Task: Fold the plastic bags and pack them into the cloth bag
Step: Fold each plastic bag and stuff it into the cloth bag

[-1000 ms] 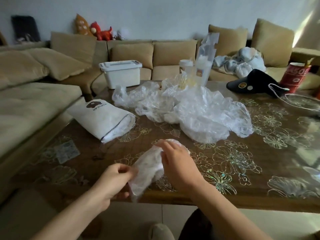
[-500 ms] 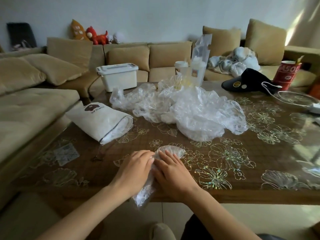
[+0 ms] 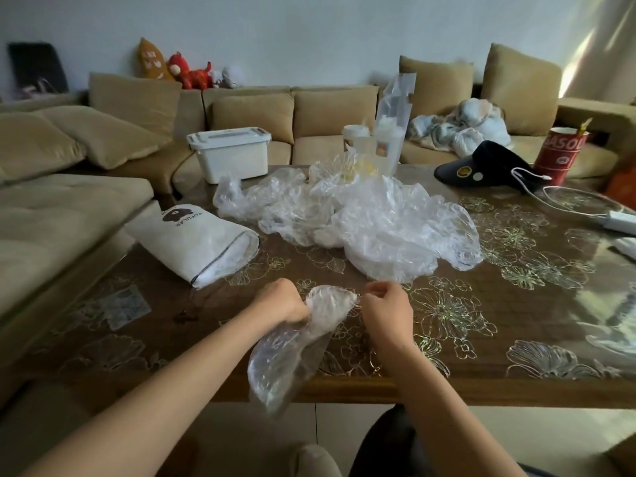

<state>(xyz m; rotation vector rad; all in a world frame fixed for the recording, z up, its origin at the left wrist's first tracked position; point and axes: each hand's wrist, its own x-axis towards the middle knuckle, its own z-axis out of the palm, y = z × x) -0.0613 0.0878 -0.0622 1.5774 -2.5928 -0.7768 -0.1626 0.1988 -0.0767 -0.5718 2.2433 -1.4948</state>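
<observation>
A clear plastic bag hangs over the table's near edge. My left hand grips its upper left part. My right hand pinches its upper right corner, fingers closed. The bag's top bulges between the two hands and its lower part droops below the table edge. A white cloth bag with a dark bear print lies on its side at the left, its mouth facing right with plastic showing inside. A heap of crumpled clear plastic bags fills the table's middle.
The wooden table has a glossy floral cover. A white lidded box stands at the back, a black visor cap and a red cup at back right, and a white cable with its charger at the right. Beige sofas surround the table.
My hands were pressed together on the bag against the table; now they have pulled apart, stretching the bag's top between them, and its lower part swings below the edge.
</observation>
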